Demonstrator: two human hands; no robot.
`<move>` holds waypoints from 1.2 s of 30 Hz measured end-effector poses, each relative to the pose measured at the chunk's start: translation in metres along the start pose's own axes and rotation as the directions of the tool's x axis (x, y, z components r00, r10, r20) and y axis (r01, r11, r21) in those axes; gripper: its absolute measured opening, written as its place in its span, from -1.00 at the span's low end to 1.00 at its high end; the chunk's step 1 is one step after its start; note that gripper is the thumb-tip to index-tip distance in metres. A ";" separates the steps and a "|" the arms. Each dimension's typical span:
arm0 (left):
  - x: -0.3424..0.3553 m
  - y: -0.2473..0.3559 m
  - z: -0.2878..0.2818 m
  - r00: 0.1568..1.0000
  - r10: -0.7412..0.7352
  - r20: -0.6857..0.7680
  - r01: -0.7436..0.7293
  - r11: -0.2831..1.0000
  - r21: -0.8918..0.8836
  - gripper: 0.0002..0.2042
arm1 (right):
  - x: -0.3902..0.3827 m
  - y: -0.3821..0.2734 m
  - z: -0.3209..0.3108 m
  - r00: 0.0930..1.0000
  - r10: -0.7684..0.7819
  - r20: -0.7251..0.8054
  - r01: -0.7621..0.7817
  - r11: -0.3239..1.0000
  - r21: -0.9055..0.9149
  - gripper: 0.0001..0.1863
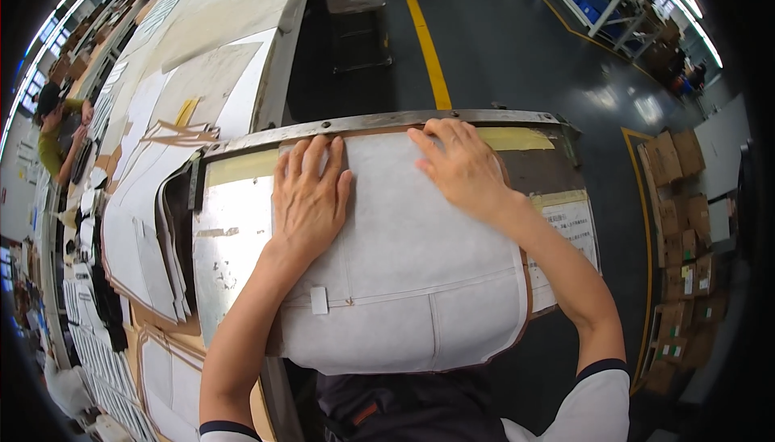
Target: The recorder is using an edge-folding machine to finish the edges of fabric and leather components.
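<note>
A white sewn panel (404, 224) with brown edges, stitched seams and a small white tag (320, 301) lies on a metal work plate (234, 236). Its far edge meets a metal bar (379, 123), and its near end hangs toward my body. My left hand (311, 196) rests flat on the panel's far left part, fingers spread and pointing at the bar. At the far right corner my right hand (464, 167) presses down, fingers bent near the bar and thumb apart. Neither hand grasps anything.
Left of the plate lie stacked white panels (145, 232) with brown edges on a long table (242, 6). A stool (355, 6) stands beyond the bar. Cardboard boxes (678, 224) are piled at the right. A co-worker (60, 131) sits at the far left.
</note>
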State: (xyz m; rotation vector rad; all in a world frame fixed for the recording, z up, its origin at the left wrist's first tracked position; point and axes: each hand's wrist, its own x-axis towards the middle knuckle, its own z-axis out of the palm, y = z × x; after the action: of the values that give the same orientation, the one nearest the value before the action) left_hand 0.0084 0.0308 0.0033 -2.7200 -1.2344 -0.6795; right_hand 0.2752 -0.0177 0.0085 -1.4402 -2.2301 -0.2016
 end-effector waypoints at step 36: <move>-0.019 0.015 -0.012 0.984 -0.167 0.061 0.165 0.985 0.048 -0.48 | -0.021 -0.025 -0.006 0.992 0.123 -0.003 -0.122 0.980 -0.157 -0.47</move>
State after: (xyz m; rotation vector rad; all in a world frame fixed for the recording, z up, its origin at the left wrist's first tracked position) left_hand 0.0038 0.0044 0.0080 -2.6463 -1.4862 -0.5764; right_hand 0.2622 -0.0483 0.0070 -1.6579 -2.1623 -0.3388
